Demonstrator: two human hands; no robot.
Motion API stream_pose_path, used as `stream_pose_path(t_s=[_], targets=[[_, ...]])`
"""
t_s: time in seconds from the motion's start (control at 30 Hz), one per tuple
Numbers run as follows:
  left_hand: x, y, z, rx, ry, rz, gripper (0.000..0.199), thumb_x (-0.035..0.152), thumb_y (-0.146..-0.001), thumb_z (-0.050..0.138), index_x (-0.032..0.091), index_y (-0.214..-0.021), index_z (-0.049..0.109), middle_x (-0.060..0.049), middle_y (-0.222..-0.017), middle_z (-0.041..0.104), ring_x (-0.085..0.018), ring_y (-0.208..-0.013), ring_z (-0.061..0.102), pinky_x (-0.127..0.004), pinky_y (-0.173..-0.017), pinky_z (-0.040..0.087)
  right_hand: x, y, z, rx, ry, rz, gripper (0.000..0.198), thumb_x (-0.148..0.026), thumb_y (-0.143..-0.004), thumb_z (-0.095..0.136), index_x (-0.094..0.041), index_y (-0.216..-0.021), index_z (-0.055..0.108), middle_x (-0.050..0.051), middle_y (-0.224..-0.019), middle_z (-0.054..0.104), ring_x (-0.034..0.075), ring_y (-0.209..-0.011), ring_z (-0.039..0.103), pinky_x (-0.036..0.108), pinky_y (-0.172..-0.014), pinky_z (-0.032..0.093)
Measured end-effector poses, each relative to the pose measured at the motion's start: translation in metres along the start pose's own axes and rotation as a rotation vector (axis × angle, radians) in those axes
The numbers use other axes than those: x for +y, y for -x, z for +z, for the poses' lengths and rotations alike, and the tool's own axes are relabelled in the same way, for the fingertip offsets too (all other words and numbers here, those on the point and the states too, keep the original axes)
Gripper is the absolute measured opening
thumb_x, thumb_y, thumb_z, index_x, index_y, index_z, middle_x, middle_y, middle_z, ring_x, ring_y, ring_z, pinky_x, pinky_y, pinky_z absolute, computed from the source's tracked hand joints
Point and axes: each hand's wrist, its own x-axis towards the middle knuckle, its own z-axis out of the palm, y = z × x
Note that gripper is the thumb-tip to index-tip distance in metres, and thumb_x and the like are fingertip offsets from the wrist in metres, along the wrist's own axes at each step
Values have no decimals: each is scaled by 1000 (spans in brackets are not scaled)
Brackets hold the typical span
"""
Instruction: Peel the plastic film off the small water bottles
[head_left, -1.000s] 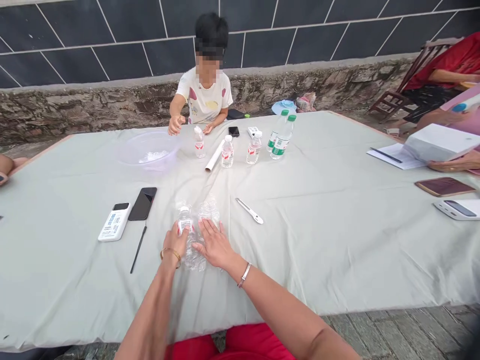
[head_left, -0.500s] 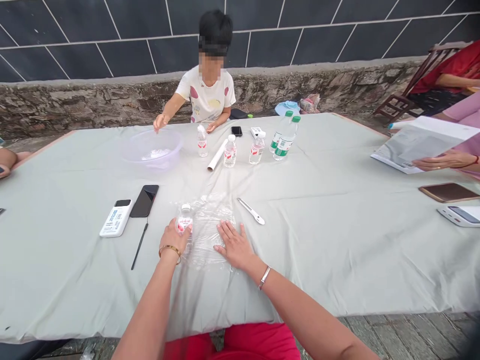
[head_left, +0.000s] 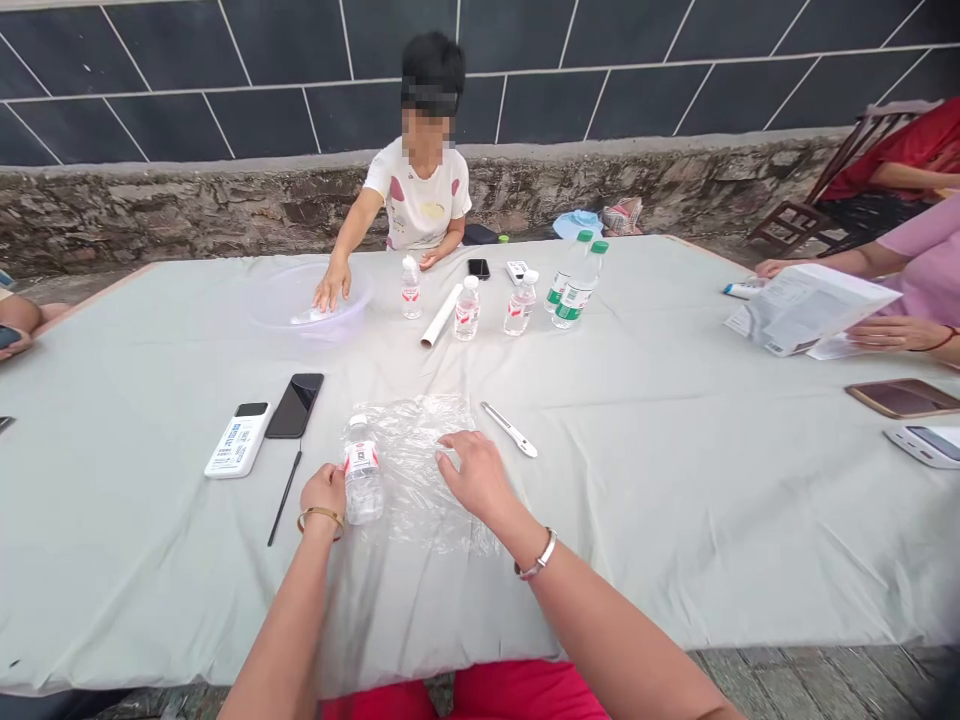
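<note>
A clear plastic bottle (head_left: 363,475) with a red-and-white label appears to lie on the left side of a crinkled sheet of transparent film (head_left: 416,480), its cap pointing away from me. My left hand (head_left: 324,492) is closed with curled fingers close against the bottle's left side; whatever its fingertips pinch is hidden. Over the right part of the film, my right hand (head_left: 478,472) is open, thumb apart from the bent fingers, holding nothing. A white utility knife (head_left: 510,430) lies just beyond it.
Left of me are a white power bank (head_left: 237,440), a black phone (head_left: 295,406) and a thin black cord (head_left: 285,498). Farther back stand several water bottles beside a white roll (head_left: 442,316). Across the table, a person's hand (head_left: 332,286) reaches into a translucent basin (head_left: 352,322).
The bottle has gone from upright in my left hand to lying down, with that hand shifted to its left. My right hand has lifted from lying flat. The person opposite has reached into the basin.
</note>
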Motion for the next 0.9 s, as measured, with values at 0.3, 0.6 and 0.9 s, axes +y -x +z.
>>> stream_pose_path(t_s=[0.3,0.6,0.9], targets=[[12,0,1,-51,139,-44,39,51,-86,30,24,-60,41,0,-55,53,-18,-55,52,-28,-53,37,-67,-29,72,-314,-85,86,83,-59,-77,50,-17,-144,24,17,-122,57,31,-106,58,37,-80,44],[17,7,13,-152,281,-70,28,38,-88,29,24,-64,36,4,-57,53,-13,-47,53,-26,-48,42,-28,-25,63,-299,-333,198,92,-51,-74,59,-17,-147,15,8,-107,66,24,-97,62,32,-80,45],[31,19,28,-88,200,40,37,50,-88,31,23,-62,34,3,-58,50,-14,-57,51,-26,-55,39,-26,-19,61,-282,-229,160,91,-53,-75,57,-17,-147,18,12,-118,62,27,-109,58,32,-84,44]])
